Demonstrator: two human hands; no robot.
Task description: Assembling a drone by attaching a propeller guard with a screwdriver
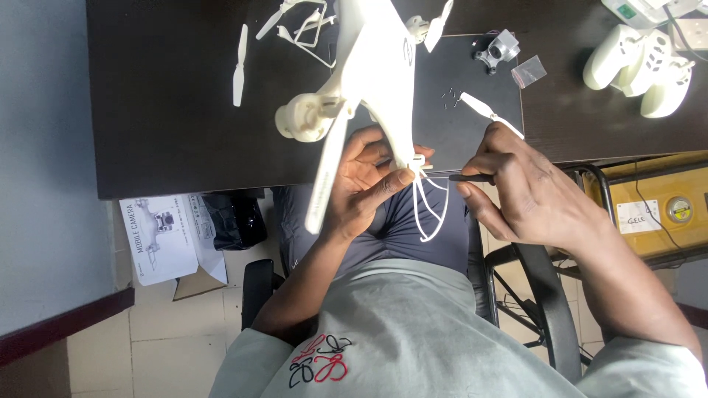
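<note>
Drone (372, 66), white and tipped on edge, sits at the centre of the view above the dark surface (162, 110). The left hand (365, 180) clasps one arm's end, where a thin white guard hoop (431, 210) hangs at six o'clock. At three o'clock the right hand (516, 184) pinches a slim dark screwdriver (468, 177), tip aimed at that joint. This looks like fastening the guard; the next move calls for a steady, square tip. Loose propeller blade (239, 65) lies at ten o'clock, a white controller (640, 68) at two.
</note>
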